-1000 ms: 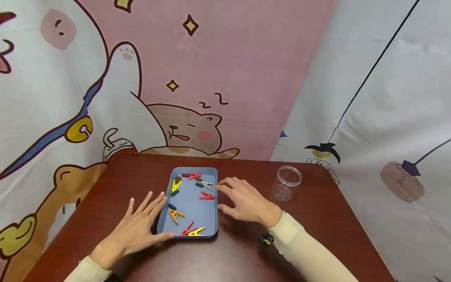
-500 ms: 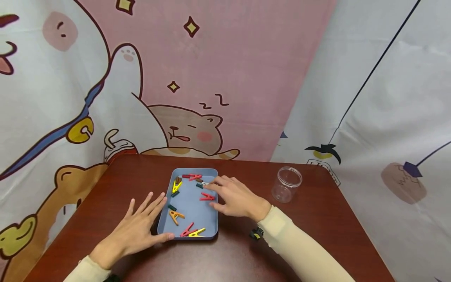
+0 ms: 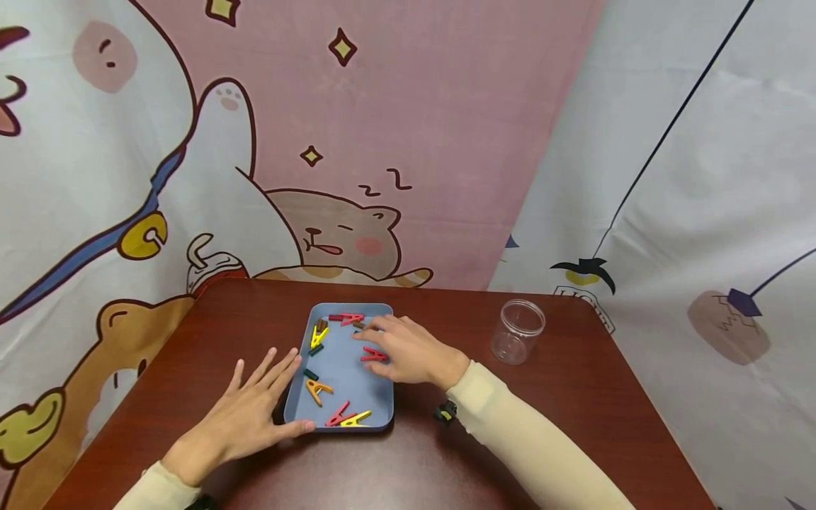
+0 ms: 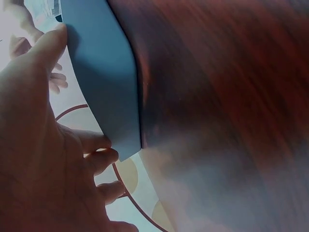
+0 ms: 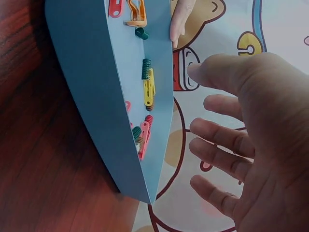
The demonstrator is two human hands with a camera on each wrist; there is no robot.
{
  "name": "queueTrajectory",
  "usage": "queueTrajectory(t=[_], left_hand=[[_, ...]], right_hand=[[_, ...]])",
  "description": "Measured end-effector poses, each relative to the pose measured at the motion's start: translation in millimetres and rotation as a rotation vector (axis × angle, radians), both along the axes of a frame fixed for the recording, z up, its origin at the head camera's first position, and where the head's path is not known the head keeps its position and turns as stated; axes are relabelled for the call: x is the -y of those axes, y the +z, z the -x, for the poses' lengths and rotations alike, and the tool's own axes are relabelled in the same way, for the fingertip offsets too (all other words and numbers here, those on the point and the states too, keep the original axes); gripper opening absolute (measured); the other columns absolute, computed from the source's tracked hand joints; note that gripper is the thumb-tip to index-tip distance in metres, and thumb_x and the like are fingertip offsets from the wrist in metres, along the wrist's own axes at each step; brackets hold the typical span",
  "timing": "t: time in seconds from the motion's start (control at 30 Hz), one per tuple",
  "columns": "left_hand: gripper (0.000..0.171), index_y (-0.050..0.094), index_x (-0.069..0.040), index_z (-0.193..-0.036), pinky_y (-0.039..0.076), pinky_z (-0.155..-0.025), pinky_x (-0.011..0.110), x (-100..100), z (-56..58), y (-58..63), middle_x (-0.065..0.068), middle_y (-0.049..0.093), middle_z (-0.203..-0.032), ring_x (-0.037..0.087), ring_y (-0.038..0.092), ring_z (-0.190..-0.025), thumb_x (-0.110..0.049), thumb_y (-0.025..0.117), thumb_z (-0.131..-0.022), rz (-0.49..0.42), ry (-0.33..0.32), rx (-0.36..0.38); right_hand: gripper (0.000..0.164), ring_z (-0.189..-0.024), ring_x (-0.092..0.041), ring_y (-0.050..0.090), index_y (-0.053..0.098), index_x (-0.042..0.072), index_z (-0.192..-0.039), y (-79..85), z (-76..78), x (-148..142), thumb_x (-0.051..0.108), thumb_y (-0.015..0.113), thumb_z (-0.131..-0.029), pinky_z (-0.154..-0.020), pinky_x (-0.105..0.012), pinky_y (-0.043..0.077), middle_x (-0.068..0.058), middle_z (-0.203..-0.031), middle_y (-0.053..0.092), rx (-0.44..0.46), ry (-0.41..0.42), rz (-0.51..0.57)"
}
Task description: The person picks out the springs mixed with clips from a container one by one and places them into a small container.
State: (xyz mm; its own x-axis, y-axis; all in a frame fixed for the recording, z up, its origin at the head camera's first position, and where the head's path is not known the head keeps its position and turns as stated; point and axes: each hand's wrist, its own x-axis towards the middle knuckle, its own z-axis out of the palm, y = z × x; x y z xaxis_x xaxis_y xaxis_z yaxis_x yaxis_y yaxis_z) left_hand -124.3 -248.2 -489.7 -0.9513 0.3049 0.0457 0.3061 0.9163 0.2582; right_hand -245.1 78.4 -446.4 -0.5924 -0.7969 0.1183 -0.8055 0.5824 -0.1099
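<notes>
A blue-grey tray (image 3: 347,375) lies on the table, holding several plastic clothespins and short ribbed pieces. My left hand (image 3: 245,411) has its fingers extended, touching the tray's left side, with the thumb at the near-left corner. Over the tray's right side is my right hand (image 3: 414,350), fingers spread and loosely bent, with nothing between them in the right wrist view. A red clothespin (image 3: 375,355) lies by its thumb. A yellow clothespin (image 3: 317,338) and an orange clothespin (image 3: 317,388) lie along the left side. The hand hides the white clothespin in the head view.
A clear jar (image 3: 518,331) stands on the brown table (image 3: 459,304) to the right of the tray. A red clothespin (image 3: 341,414) and another yellow clothespin (image 3: 355,419) lie at the tray's near end. A cartoon-printed cloth (image 3: 446,142) hangs behind the table.
My right hand has moved left from the tray's right edge to over its inside, covering the white clothespin. The left hand stays where it was.
</notes>
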Motion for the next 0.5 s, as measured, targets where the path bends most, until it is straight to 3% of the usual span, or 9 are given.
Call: queueTrajectory(t=[0.5], left_hand=[[0.122,0.042,-0.017,-0.183,0.018,-0.134,0.091,-0.7,-0.1,0.4,0.006,0.038,-0.192,0.049,0.031,-0.179,-0.092,0.074,-0.092,0.003,0.003,0.006]], right_hand=[[0.056,-0.145,-0.025,0.069,0.071,0.022,-0.162,0.1,8.7,20.4,0.038,0.083,-0.11,-0.118,-0.055,0.061,-0.003,-0.16,0.071,0.05,0.018,-0.017]])
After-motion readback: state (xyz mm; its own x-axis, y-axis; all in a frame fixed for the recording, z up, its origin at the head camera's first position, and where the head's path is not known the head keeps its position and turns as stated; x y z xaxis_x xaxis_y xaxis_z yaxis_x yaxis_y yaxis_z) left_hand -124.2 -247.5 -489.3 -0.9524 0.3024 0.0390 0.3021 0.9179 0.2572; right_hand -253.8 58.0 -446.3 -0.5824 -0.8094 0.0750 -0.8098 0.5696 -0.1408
